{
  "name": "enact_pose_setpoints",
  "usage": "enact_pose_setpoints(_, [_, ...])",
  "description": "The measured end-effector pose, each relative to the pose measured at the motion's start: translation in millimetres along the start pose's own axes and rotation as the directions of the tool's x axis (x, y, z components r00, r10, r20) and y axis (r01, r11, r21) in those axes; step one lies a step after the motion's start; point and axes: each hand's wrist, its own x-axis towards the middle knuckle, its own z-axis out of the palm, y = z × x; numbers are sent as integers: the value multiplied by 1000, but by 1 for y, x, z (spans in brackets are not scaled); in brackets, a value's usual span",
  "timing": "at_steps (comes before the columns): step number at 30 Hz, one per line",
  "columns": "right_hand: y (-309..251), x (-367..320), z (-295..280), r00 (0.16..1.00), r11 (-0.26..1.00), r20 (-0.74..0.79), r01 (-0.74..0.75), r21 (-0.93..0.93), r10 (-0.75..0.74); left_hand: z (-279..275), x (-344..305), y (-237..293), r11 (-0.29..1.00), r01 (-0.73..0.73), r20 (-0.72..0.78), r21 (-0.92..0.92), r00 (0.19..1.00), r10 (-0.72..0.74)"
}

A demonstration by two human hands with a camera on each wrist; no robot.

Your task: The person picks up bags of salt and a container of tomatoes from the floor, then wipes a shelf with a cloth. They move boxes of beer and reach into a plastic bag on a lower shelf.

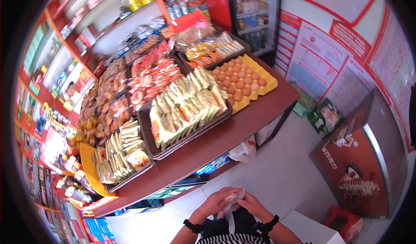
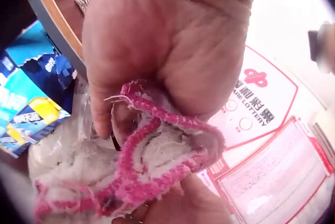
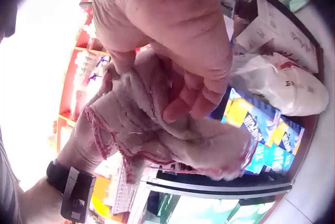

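A crumpled off-white cloth (image 1: 235, 197) with a fuzzy pink stitched edge is held between both hands, low in front of the body. My left hand (image 1: 216, 202) grips it from the left; in the left wrist view its fingers curl behind the bunched cloth (image 2: 138, 182) and are partly hidden. From the other side my right hand (image 1: 255, 205) pinches it, and the right wrist view shows bent fingers pressed into the folds of the cloth (image 3: 141, 109). The pink edge (image 2: 157, 179) loops around an opening facing the left wrist camera.
A brown table (image 1: 242, 129) ahead bears trays of wrapped snacks (image 1: 184, 107) and a yellow tray of eggs (image 1: 271, 81). Below it lie a white plastic bag (image 1: 244, 150) and blue packets (image 1: 212, 166). A brown counter (image 1: 372, 174), red stool (image 1: 342, 222) and white surface (image 1: 307, 226) stand right.
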Motion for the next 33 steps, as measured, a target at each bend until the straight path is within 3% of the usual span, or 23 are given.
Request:
enact_pose_setpoints(1, [1,3,7,1000,999,3,31,-10,-31,-2,-7,4,993,-111,-53,50,992,113])
enact_pose_setpoints(3, [-4,6,19,1000,992,29,13,-122,-9,-10,-29,8,998,-62,-103,26,993,64])
enact_pose_setpoints(5, [-11,10,37,1000,908,-11,-16,-420,12,-19,-55,-2,990,-67,-248,127,964,97])
enact_pose_setpoints(9, [-11,16,90,996,888,66,86,-452,-63,-43,-117,-21,989,-59,-428,136,897,112])
enact_pose_setpoints(11, [-4,17,127,984,942,147,145,-302,-104,-53,-150,-29,1000,10,-506,30,862,7])
enact_pose_setpoints(12, [4,18,143,982,937,157,146,-318,-100,-58,-169,-37,1000,-1,-520,22,854,12])
enact_pose_setpoints(14, [20,21,174,979,939,201,105,-327,-40,-70,-204,-52,992,-6,-656,127,750,88])
enact_pose_setpoints(15, [25,20,192,977,933,211,109,-344,-36,-76,-222,-59,992,-16,-668,121,738,94])
enact_pose_setpoints(17, [37,18,226,974,917,226,89,-389,1,-86,-260,-70,971,8,-778,240,600,187])
enact_pose_setpoints(21, [64,24,264,960,879,278,134,-457,-2,-105,-323,-60,976,122,-834,182,544,87])
enact_pose_setpoints(22, [69,26,271,959,876,282,135,-464,2,-106,-332,-62,985,94,-843,141,533,70])
enact_pose_setpoints(24, [76,30,282,947,767,321,227,-600,-28,-105,-345,-60,991,80,-848,110,527,52])
enact_pose_setpoints(27, [77,34,293,951,708,309,200,-678,27,-105,-355,-55,997,47,-845,68,534,32])
enact_pose_setpoints(31, [82,40,289,947,717,302,133,-684,111,-110,-351,-54,997,20,-821,74,568,49])
enact_pose_setpoints(33, [76,43,286,941,623,296,135,-770,162,-116,-346,-62,993,24,-825,119,559,85])
